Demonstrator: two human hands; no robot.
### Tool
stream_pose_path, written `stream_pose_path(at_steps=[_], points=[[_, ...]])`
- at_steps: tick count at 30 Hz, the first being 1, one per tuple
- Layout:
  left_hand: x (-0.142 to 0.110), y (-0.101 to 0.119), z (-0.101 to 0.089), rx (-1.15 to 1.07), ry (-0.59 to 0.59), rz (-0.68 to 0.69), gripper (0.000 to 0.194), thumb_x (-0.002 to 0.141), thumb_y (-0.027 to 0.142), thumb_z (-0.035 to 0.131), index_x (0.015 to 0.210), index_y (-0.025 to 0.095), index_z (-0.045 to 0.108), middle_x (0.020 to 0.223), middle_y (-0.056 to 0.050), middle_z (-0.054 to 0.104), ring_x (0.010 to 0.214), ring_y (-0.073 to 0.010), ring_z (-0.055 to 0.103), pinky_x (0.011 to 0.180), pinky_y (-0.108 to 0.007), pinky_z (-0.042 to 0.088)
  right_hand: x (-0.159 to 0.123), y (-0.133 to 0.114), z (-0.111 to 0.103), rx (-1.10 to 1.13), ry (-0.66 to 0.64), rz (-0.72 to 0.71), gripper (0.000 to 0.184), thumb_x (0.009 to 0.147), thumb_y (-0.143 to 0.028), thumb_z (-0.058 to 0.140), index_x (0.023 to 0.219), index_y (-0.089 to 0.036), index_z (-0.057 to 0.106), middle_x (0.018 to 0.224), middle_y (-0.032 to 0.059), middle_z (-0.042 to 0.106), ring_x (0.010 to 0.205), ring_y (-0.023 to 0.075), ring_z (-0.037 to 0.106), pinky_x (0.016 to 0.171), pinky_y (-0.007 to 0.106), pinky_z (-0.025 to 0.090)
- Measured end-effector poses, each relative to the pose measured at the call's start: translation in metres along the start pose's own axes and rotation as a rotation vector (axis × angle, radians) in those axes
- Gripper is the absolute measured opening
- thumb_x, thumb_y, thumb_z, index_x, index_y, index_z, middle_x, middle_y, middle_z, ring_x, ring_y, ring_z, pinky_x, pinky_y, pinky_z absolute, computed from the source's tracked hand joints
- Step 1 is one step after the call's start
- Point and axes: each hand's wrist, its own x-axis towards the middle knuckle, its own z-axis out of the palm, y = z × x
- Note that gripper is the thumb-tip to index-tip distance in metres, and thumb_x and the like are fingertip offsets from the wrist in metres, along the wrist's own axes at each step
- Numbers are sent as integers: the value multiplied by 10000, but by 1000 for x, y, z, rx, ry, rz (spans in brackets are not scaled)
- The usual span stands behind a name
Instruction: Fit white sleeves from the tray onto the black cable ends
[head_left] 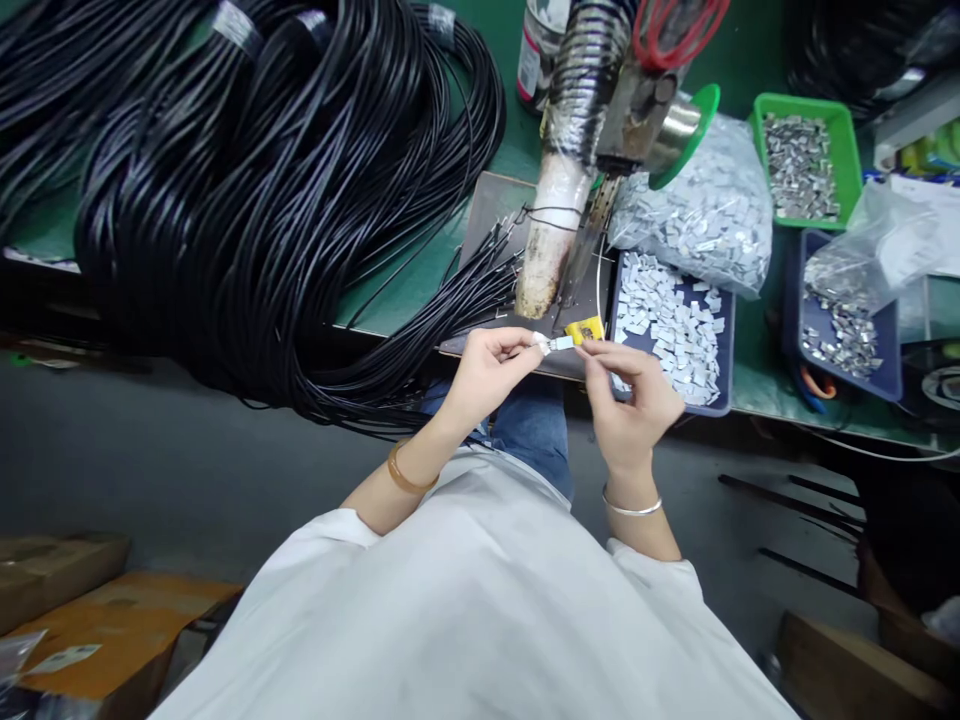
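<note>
Fingers of my left hand (491, 375) are pinched on one small white piece (561, 343), and their tips hide its left end. Its long axis runs across my view from left to right, the visible end pointing right and tilted slightly away from me. It is over the near part of the dark board (487, 215), at the front of the green surface (379, 300). The fingertips of my right hand (634, 400) are just beside that end; I cannot tell whether they grip it.

One yellow block (584, 331) is just beyond, partly covered by my right fingers. One wrapped hose (556, 210) ends above the board, its top cut off by the frame. Beside it is one spool (679, 140).

I count three trays: a blue one (726, 370) of white pieces, partly under the clear bag (705, 220); a green one (853, 160); and another blue one (889, 375), both holding metal bits too many to count. The black cables (247, 200) on my left overlap, so their bundles cannot be counted, and they run out of view.
</note>
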Motion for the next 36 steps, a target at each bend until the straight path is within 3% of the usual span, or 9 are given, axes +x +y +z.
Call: stream_pose_path(at_steps=[2, 5, 11, 22, 27, 36], points=[[0, 0, 0, 15, -4, 21, 114, 702, 245, 743, 677, 135, 761, 620, 1, 658, 574, -85, 522, 564, -209, 414, -2, 2, 6, -76, -59, -137, 160, 854, -97, 669, 948, -224, 640, 1086, 61, 765, 968, 187, 752, 843, 334, 628], [2, 0, 0, 32, -14, 49, 96, 705, 221, 731, 682, 138, 774, 637, -4, 692, 588, -96, 560, 583, -212, 447, -2, 6, 14, -118, -68, -197, 165, 855, -80, 651, 936, -220, 619, 1098, 77, 765, 966, 183, 751, 829, 324, 620], [6, -2, 1, 27, 14, 74, 48, 670, 175, 731, 665, 135, 758, 659, -7, 713, 607, -102, 603, 603, -206, 479, -3, 9, 21, -99, -69, -154, 129, 868, -110, 638, 933, -218, 612, 1115, 78, 767, 989, 186, 753, 804, 303, 620], [7, 5, 2, 61, 38, 97, 58, 681, 176, 710, 662, 142, 753, 657, -4, 700, 589, -87, 575, 567, -190, 455, 0, 5, 23, -29, -52, -88, 60, 876, -177, 635, 885, -233, 614, 1168, 70, 752, 994, 204, 754, 834, 371, 658], [8, 0, 1, 58, 18, 49, 53, 651, 175, 719, 621, 131, 719, 562, 21, 615, 529, -65, 496, 523, -182, 400, -5, 8, 21, 49, -53, -17, 59, 879, -185, 624, 898, -231, 592, 1144, 78, 761, 962, 200, 764, 771, 338, 673], [9, 5, 0, 26, -60, -41, 98, 649, 211, 726, 594, 137, 693, 608, 7, 647, 591, -86, 549, 587, -200, 443, -5, 10, 18, -51, -30, -85, 59, 879, -193, 652, 897, -237, 618, 1092, 56, 780, 910, 204, 775, 755, 333, 659]])
